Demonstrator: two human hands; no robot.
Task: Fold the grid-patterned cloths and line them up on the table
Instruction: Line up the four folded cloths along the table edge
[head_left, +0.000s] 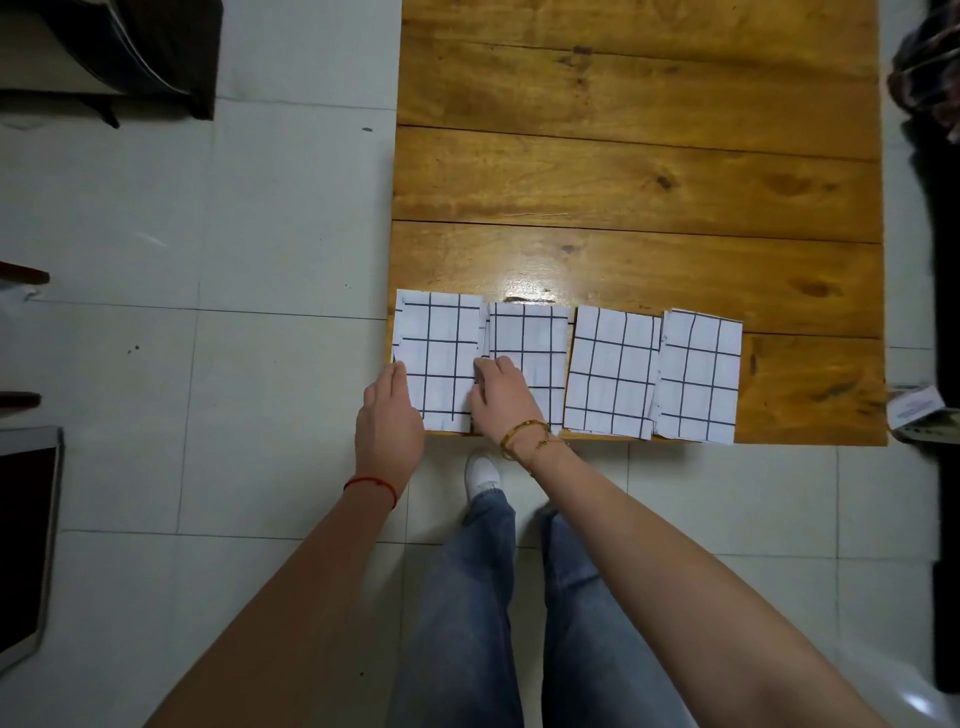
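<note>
Several folded white cloths with a dark grid pattern lie in a row along the near edge of the wooden table (639, 171). The leftmost cloth (441, 348) sits at the table's near left corner. My left hand (387, 421) touches its left edge with straight fingers. My right hand (501, 397) rests on its right edge, fingers bent, where it meets the second cloth (535, 338). Two more folded cloths, one (613, 369) and another (698, 376), lie side by side to the right.
The table's far planks are bare wood. A white tiled floor (208, 234) surrounds it. Dark furniture (135, 52) stands at the far left, a flat framed panel (26, 545) at the left edge, and a small packet (917, 410) sits beside the table's right corner.
</note>
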